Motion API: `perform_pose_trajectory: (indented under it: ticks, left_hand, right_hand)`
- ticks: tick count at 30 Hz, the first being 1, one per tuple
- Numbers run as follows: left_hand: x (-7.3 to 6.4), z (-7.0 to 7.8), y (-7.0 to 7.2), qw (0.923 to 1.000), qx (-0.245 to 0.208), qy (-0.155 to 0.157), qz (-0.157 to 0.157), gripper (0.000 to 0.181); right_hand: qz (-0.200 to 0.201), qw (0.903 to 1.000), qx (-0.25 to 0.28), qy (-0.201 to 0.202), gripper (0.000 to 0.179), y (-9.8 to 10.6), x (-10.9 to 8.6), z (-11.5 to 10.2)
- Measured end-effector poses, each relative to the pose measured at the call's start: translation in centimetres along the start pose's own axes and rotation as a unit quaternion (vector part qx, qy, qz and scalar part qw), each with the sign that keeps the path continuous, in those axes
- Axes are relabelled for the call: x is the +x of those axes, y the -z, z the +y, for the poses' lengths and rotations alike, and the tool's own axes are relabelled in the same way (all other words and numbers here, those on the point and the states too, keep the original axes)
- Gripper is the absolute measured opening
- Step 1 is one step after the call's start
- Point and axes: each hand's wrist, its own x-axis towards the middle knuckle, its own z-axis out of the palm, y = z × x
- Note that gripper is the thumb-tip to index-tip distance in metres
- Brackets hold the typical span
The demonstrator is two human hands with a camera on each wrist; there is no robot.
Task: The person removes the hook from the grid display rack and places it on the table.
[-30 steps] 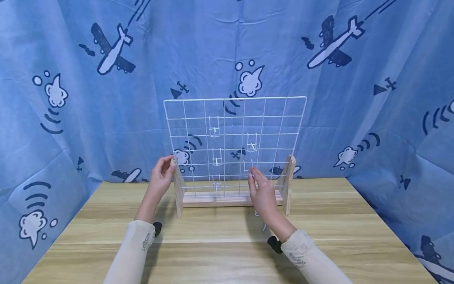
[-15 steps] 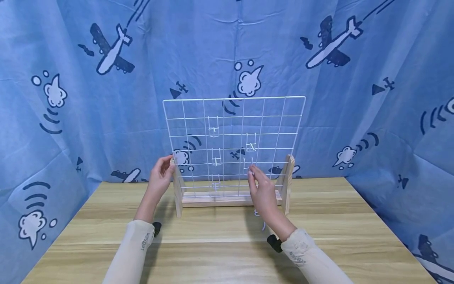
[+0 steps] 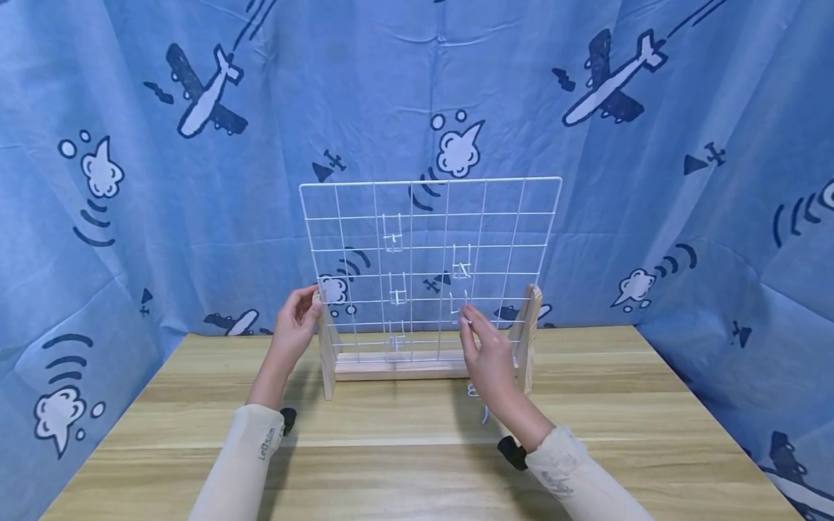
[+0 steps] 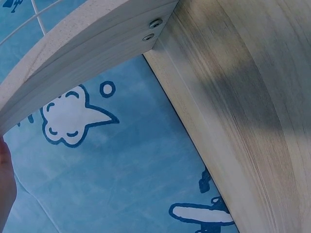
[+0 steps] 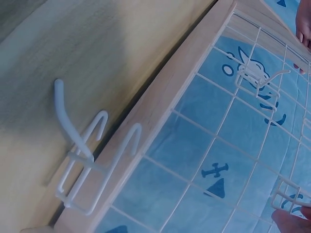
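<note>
A white wire grid panel [image 3: 430,217] stands upright in a wooden stand [image 3: 391,370]. My left hand [image 3: 297,318] holds the top of the stand's left upright [image 3: 327,362]; only an edge of that hand [image 4: 6,187] enters the left wrist view. Between thumb and fingertips, my right hand [image 3: 490,354] pinches a white wire hook [image 3: 453,304] at the grid's lower right. Its prongs point up, overlapping the grid wires. In the right wrist view, the right fingertips [image 5: 291,221] are at the held hook's lower end.
Several similar hooks hang on the grid, including an upper left hook [image 3: 394,235] and a right one [image 3: 462,264]. Another loose hook [image 5: 80,167] is on the table by the stand's base, partly behind my right arm. A blue patterned curtain [image 3: 365,108] hangs behind.
My right hand has shifted slightly to the right with the pinched hook. The left hand keeps its place on the upright.
</note>
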Motion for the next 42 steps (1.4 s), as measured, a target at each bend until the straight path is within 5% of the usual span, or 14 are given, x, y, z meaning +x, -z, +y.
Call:
perform_pose_trajectory:
  ticks: [17, 42]
  left_hand:
    - [-0.2, 0.7, 0.0, 1.0, 0.001, 0.006, -0.004, 0.039]
    - [-0.1, 0.0, 0.0, 1.0, 0.003, 0.005, -0.001, 0.039]
  right_hand:
    - [0.014, 0.9979, -0.013, 0.062, 0.028, 0.7, -0.8, 0.6]
    - [-0.035, 0.9824, -0.054, 0.175, 0.037, 1.2, -2.3, 1.4]
